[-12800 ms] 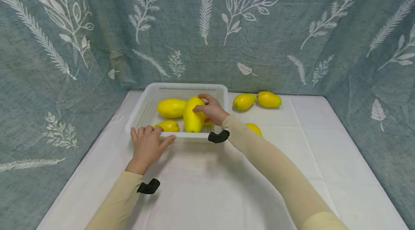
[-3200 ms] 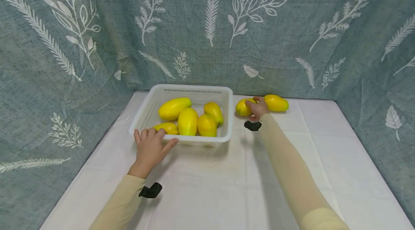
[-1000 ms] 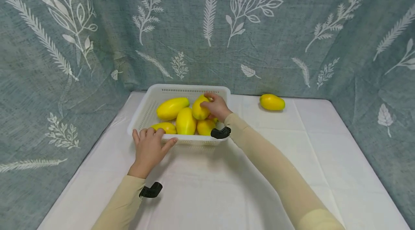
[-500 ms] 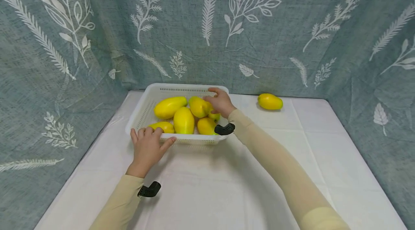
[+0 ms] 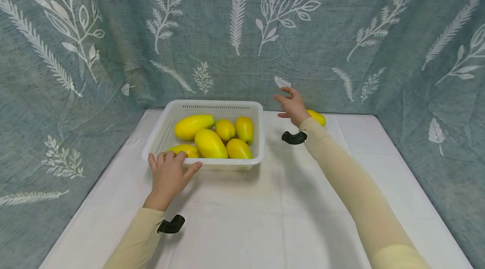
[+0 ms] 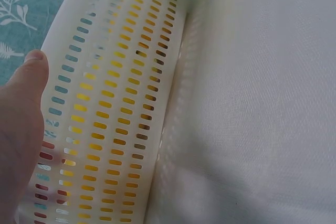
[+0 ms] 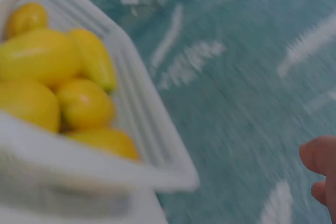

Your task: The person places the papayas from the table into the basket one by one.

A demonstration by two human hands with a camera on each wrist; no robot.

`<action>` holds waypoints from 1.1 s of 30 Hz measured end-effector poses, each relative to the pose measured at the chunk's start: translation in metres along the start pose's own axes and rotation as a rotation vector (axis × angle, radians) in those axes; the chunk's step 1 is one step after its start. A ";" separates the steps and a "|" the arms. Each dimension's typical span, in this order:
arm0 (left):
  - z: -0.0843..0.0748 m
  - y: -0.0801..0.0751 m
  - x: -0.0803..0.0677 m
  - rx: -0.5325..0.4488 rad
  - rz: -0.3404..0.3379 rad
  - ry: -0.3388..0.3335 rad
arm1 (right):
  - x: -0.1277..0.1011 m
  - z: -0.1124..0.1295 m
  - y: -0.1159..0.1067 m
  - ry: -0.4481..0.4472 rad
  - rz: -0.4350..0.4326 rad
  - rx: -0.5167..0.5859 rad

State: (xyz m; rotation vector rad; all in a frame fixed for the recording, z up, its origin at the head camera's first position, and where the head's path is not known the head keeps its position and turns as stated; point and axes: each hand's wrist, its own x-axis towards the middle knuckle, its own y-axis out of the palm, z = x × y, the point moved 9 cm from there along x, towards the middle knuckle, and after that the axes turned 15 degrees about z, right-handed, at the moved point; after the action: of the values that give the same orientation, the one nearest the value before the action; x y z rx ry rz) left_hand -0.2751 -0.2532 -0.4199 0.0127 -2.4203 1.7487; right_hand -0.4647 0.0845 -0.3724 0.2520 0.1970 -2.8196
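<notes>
Mango (image 5: 317, 116), the last one outside the basket, lies on the white table (image 5: 288, 218) right of centre in the head view, partly hidden behind my right hand (image 5: 292, 105). That hand hangs above it with fingers spread loosely, holding nothing. My left hand (image 5: 168, 176) rests at lower left on the near rim of the white basket (image 5: 212, 107), fingers curled over the edge. Six mangoes (image 5: 210, 142) lie inside it.
</notes>
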 end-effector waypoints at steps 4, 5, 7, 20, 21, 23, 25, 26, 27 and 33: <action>-0.001 -0.001 0.000 -0.006 0.002 0.003 | -0.010 -0.003 -0.044 -0.009 -0.090 0.029; -0.001 0.000 -0.001 -0.008 0.005 0.001 | -0.013 -0.004 -0.055 -0.004 -0.112 0.032; 0.000 0.001 -0.001 -0.014 0.017 -0.003 | -0.017 -0.010 -0.075 0.014 -0.159 0.038; -0.001 0.000 -0.002 -0.014 -0.001 0.017 | -0.036 -0.053 -0.145 0.113 -0.344 0.159; -0.001 0.000 -0.002 -0.013 -0.002 0.016 | -0.035 -0.055 -0.146 0.122 -0.349 0.158; 0.000 0.001 -0.002 -0.016 0.004 0.010 | -0.034 -0.060 -0.147 0.138 -0.355 0.152; 0.001 0.002 -0.002 -0.020 0.014 0.004 | -0.032 -0.064 -0.148 0.153 -0.351 0.145; 0.001 0.002 -0.002 -0.022 0.020 0.001 | -0.031 -0.066 -0.148 0.163 -0.351 0.140; 0.002 0.003 -0.002 -0.021 0.026 -0.001 | -0.031 -0.069 -0.149 0.172 -0.349 0.134; 0.001 0.002 0.000 -0.013 0.036 -0.003 | -0.027 -0.079 -0.148 0.207 -0.340 0.086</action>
State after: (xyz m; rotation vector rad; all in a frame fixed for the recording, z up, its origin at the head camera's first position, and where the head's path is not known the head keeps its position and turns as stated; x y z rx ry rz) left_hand -0.2755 -0.2537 -0.4220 -0.0299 -2.4488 1.7486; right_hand -0.4733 0.2453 -0.4286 0.5819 0.1780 -3.1401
